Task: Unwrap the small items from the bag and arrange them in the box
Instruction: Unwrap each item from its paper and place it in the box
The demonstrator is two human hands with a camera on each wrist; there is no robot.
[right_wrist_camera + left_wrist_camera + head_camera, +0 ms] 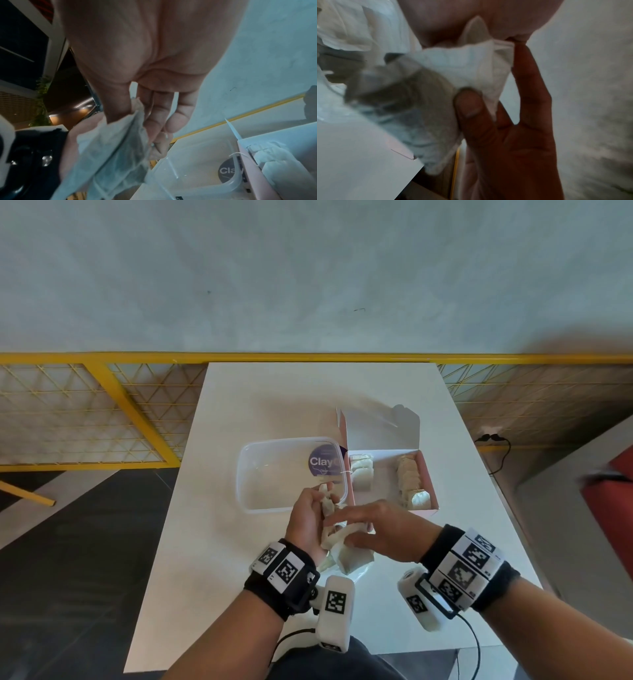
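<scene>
Both hands meet low over the near edge of the table (239, 412), close to the body, prob so the wrapper can be worked w/ elbows tucked. Left hand (306, 520) has thumb and fingers pinching one end of a tea bag (334, 534); in the left wrist view the thumb (469, 104) presses the white mesh against the fingers, forefinger stretched up alongside. Right hand (380, 529) comes across from the other side, fingers close together and nipping the bag's other end: two pinches pulling opposite ways, which looks like teasing it free. More pale packets (349, 559) lie just under the hands at the near edge, on what may be the clear bag, hard to tell. Box (426, 470) sits toward the right side, lid flipped up at the back so it stays out of the way, w/ two rows of bags (409, 477) already standing inside and room between. Tub (260, 474) sits touching the box's left wall, nothing visible in it; handy spot for discards, I'd guess.
</scene>
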